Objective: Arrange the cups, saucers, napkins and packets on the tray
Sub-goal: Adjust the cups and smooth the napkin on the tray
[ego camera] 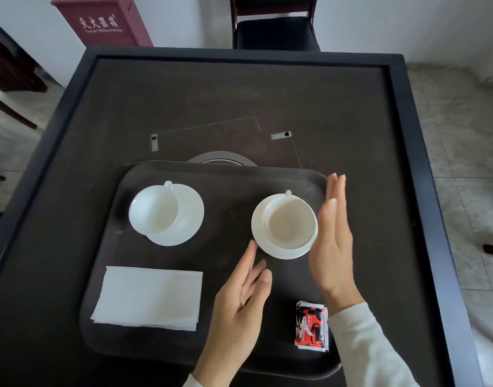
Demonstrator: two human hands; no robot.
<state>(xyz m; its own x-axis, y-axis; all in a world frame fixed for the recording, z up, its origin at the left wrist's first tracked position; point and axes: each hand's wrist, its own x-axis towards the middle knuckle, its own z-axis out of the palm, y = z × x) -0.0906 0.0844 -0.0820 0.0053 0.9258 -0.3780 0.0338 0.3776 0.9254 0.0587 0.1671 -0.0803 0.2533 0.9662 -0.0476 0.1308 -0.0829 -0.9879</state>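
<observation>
Dark tray (pixel 156 174): both hands flank right saucer (pixel 258 233); left hand (pixel 239 311), right hand (pixel 333 247) flat, fingers released.

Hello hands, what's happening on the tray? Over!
Left hand and right hand open, flanking right cup on saucer. Napkins, packets on tray. Nothing blocking.

A black-framed table (pixel 239 107) stands on pale tile floor (pixel 468 129), a dark chair (pixel 276 32) beyond.

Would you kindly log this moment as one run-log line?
hands: left and right open, flanking right cup | tray: two cups on saucers, napkins, packets
</observation>
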